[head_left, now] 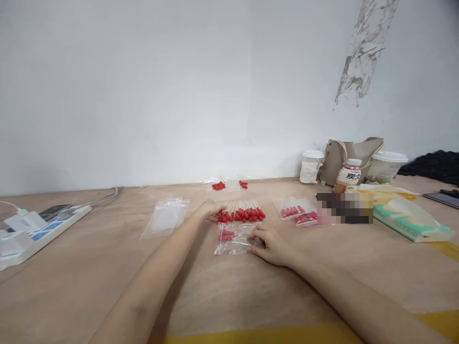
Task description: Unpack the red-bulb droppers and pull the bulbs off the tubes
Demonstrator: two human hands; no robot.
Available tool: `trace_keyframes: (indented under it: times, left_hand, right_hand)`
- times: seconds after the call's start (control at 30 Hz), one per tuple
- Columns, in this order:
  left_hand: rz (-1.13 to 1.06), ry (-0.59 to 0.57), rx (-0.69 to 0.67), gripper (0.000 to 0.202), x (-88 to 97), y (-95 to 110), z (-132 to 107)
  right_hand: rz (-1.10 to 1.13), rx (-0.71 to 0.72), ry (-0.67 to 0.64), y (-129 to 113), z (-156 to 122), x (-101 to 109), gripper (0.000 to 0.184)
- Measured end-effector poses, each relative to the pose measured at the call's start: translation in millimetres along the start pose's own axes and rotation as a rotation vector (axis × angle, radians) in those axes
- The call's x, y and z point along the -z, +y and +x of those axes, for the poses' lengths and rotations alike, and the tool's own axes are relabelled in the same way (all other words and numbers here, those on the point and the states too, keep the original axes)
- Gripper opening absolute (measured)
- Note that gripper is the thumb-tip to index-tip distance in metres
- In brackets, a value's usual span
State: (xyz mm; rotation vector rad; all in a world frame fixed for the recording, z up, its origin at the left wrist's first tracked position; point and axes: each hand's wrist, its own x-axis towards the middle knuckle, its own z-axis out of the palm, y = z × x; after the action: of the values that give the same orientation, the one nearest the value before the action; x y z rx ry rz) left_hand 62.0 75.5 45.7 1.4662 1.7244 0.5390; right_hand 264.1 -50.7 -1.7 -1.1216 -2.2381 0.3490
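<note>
Left hand [211, 210]: is resting at the red-tipped sticks [249, 215]; cannot tell if grasping.
Right hand [271, 244]: is touching the clear bag [239, 242], grip unclear.
Clear bag: is lying just nearer than the sticks.

By left hand [211, 208]: reaching to left end of red-tipped sticks [248, 214] | By right hand [273, 245]: touching right part of clear bag [239, 246] with red pieces [225, 233], thumb [256, 251] apart from fingers [257, 231] | Left of left hand: flat bags [167, 216] | Right of right hand, farther: filled bags [306, 218] | Beyond both hands, near wall [179, 95]: small red bits [218, 186]
</note>
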Motion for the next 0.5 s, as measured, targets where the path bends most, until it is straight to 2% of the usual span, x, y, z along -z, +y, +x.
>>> trace_keyframes:
  times: [0.27, 0.4, 0.5]
  left_hand:
    - [0.166, -0.064, 0.002, 0.016, -7.6, 9.5, 8.1]
    - [0.098, -0.126, 0.0, 0.03, -14.1, 8.5, 4.3]
    - [0.027, -0.136, -0.011, 0.032, -18.7, 6.5, 0.8]
  right_hand:
    - [-0.001, 0.01, -0.001, -1.4, 0.0, 0.6, 0.02]
    - [0.001, 0.02, 0.001, 0.2, 0.0, -0.6, 0.02]
    - [-0.001, 0.022, 0.004, 0.8, 0.0, -1.0, 0.02]
